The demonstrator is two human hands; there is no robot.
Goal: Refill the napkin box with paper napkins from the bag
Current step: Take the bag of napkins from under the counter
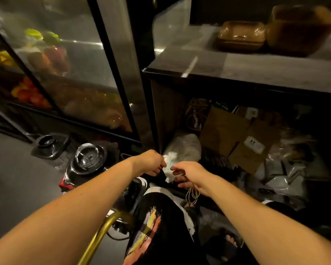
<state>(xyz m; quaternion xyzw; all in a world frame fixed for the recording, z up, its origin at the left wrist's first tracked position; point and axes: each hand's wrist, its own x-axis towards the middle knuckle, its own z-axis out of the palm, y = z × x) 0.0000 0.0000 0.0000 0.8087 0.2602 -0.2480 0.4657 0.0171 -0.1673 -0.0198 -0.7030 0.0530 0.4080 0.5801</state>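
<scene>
**Both hands at the neck of the napkin bag, low centre of frame**

I see both arms reaching forward and down to the middle of the frame, where they meet at a crinkled clear plastic bag sitting on the floor under the edge of the grey stone tabletop. My left hand has its fingers curled and pinches the bunched top of the bag. My right hand pinches the same bunched plastic from the other side, thumb and forefinger close together, and a loop of thin tan rubber bands hangs from its lower fingers. The bag's contents look pale, but I cannot make out individual napkins through the plastic.

To the right of the bag, under the tabletop, lie flat brown paper bags with white labels and further pale plastic packets. On the tabletop in the upper right stand brown wrapped takeaway containers.

The upper left of the frame holds a glass-fronted display fridge with blurred coloured fruit inside. Below it, on the floor at centre left, sit a clear blender jug and a black square lid. A curved brass-coloured tube crosses the lower centre, beside my dark printed clothing.
</scene>
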